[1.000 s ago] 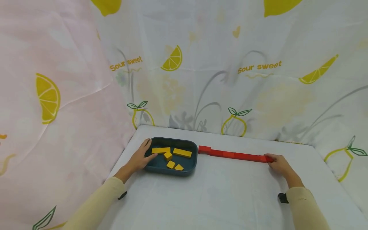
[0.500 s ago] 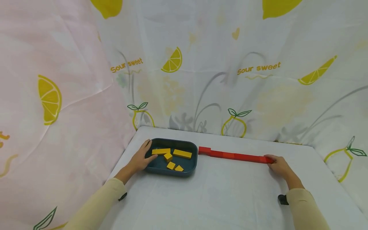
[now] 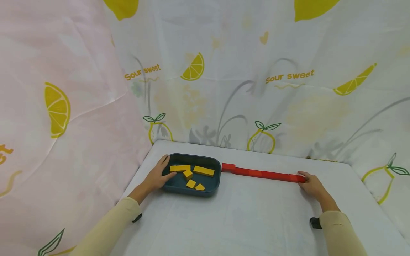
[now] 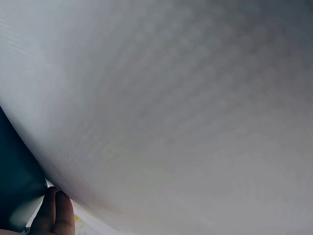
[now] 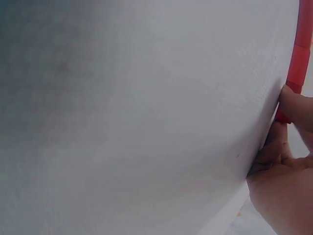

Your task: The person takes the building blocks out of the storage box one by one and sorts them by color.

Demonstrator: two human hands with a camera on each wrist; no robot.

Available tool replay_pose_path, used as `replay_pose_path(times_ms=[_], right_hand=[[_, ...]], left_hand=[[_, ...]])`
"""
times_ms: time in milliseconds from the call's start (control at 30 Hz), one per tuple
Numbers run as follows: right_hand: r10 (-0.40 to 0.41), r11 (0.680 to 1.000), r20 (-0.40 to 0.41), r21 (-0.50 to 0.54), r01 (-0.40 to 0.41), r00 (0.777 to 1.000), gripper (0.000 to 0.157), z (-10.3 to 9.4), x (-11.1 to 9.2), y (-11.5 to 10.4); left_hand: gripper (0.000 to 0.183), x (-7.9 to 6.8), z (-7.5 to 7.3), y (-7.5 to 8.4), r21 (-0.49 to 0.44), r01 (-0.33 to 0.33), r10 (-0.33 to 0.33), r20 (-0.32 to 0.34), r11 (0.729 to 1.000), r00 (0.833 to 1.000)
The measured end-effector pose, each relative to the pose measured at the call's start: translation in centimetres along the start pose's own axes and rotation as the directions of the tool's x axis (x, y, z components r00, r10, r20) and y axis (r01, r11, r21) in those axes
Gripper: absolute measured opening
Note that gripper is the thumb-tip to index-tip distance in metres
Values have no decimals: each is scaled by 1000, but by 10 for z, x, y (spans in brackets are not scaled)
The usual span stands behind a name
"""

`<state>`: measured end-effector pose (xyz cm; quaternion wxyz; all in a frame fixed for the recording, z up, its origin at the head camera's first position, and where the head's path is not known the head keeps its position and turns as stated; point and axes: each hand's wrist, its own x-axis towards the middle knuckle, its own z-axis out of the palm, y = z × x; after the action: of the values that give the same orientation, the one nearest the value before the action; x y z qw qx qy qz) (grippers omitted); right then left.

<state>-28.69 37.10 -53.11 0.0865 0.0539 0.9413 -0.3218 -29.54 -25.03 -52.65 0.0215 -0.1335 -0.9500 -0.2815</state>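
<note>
In the head view, the left hand (image 3: pixel 156 175) grips the left rim of a dark teal tray (image 3: pixel 189 192), its thumb over the inner side. Inside the tray lie several yellow blocks: two long bars (image 3: pixel 204 171), a cube (image 3: pixel 188 174) and smaller pieces (image 3: pixel 190 184). A line of red blocks (image 3: pixel 262 174) runs end to end from the tray's right side. At its right end is the right hand (image 3: pixel 311 185), thumb and fingers on either side of the last red block (image 3: pixel 298 178), index finger extended apart from it. The right wrist view partly shows the thumb (image 5: pixel 296 105) against the red row.
A white cloth covers the table (image 3: pixel 240 220). Printed lemon fabric (image 3: pixel 224 99) hangs behind and to the left, close to the tray. A taller red block (image 3: pixel 228 167) at the row's left end stands very near the tray's rim.
The right index finger has lifted off the red end block, which now shows more of itself. The left hand, tray and yellow blocks keep their places.
</note>
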Motion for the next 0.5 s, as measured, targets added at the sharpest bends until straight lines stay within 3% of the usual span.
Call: replay_pose_path(times_ms=[267,500], right_hand=[[9,1000,-21,15,-8,1000,66,1,-2,-1],[91,994,68,58,-95,994,82,-8,-7,1]], left_hand=[[89,0,0,-4,-6,8,-8,7,1000,1000],[93,1,-1,-2,-1,25,-25,40,1000,999]])
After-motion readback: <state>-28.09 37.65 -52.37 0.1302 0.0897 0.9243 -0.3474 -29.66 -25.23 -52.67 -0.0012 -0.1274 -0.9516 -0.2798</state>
